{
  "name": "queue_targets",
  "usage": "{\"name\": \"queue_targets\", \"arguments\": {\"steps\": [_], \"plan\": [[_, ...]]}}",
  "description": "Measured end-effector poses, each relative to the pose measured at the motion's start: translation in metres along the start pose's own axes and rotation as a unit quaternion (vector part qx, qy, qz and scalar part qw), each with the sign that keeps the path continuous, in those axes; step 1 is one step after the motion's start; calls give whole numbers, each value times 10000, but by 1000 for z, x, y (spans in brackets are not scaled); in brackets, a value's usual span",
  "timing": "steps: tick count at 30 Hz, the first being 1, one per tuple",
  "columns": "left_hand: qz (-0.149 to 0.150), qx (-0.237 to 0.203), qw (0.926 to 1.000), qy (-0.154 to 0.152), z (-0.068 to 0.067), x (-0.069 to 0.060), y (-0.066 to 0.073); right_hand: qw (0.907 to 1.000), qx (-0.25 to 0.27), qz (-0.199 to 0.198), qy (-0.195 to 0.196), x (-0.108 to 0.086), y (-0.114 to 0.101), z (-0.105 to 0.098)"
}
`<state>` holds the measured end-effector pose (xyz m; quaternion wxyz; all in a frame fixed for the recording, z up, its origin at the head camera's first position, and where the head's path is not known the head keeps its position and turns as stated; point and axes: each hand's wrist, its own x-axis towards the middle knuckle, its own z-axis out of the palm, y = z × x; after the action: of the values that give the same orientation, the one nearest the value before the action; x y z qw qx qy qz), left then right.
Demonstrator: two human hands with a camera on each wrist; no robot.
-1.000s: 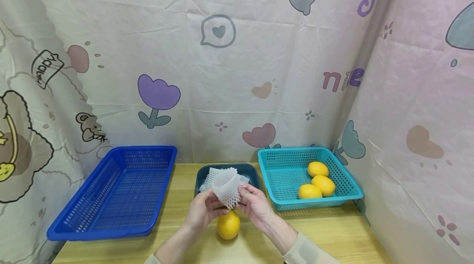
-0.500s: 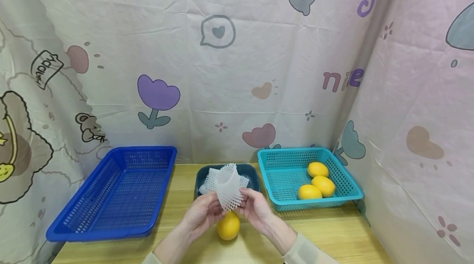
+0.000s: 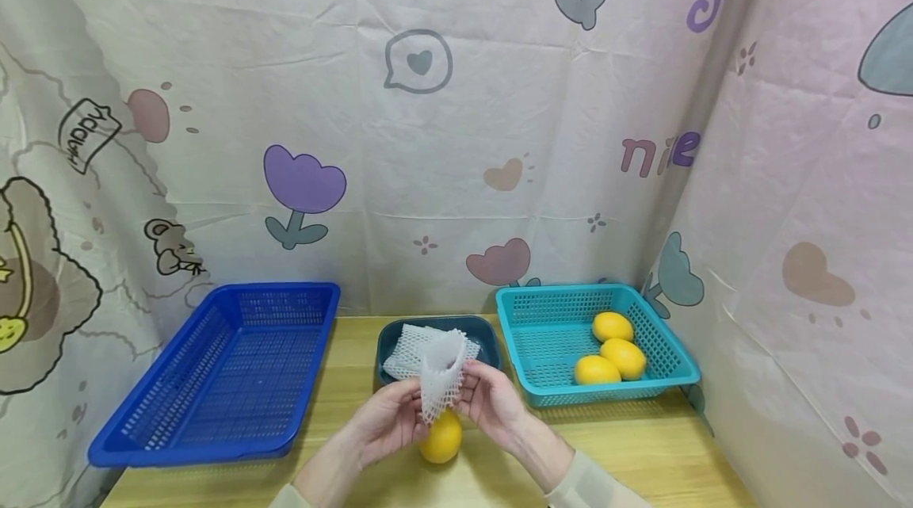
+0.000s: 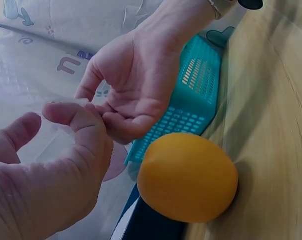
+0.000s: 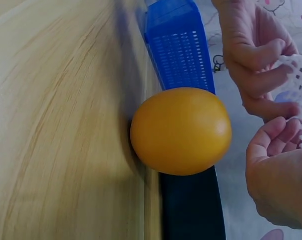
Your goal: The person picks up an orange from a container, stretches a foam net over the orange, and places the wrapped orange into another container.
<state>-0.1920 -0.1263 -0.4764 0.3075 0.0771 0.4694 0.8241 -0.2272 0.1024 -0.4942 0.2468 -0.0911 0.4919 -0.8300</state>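
Note:
A white foam fruit net (image 3: 438, 385) hangs between both hands, its wide mouth facing up. My left hand (image 3: 388, 422) pinches its left side, and my right hand (image 3: 494, 403) holds the right side between thumb and fingers. On the table just below the net sits an orange (image 3: 441, 444), also large in the left wrist view, where the orange (image 4: 188, 177) stands apart from both hands. The right wrist view shows the net's edge (image 5: 301, 75) at the fingertips. Behind the hands, more white foam nets (image 3: 410, 349) lie in a small dark tray (image 3: 488, 334).
A blue basket (image 3: 214, 452) stands on the left of the wooden table (image 3: 513, 476). To the right is a turquoise basket (image 3: 535, 334) with three oranges (image 3: 623, 357) in it. A patterned cloth (image 3: 421, 151) hangs behind and at the sides.
The net has been turned and opened between the hands, its mouth now wider and its lower end near the orange. Both hands stay nearly in place; the left has shifted slightly down.

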Motion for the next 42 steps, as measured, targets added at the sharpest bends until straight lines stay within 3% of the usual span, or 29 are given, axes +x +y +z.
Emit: {"name": "queue_targets", "arguments": {"steps": [10,20,25,34,42], "plan": [[152,147,9994,261,-5,2,-3,9989,341,80,-300,-5,-3,2],[414,308,9978,411,-3,5,-5,9997,-249,-43,37,-7,0,5],[519,175,9971,533,-2,8,-5,10000,51,-76,17,-7,0,4],[851,-279,9900,1091,0,6,-4,9991,365,-151,-120,-7,2,2],[699,-99,9916,1085,-2,6,-11,9991,418,-80,59,-8,6,-1]]}}
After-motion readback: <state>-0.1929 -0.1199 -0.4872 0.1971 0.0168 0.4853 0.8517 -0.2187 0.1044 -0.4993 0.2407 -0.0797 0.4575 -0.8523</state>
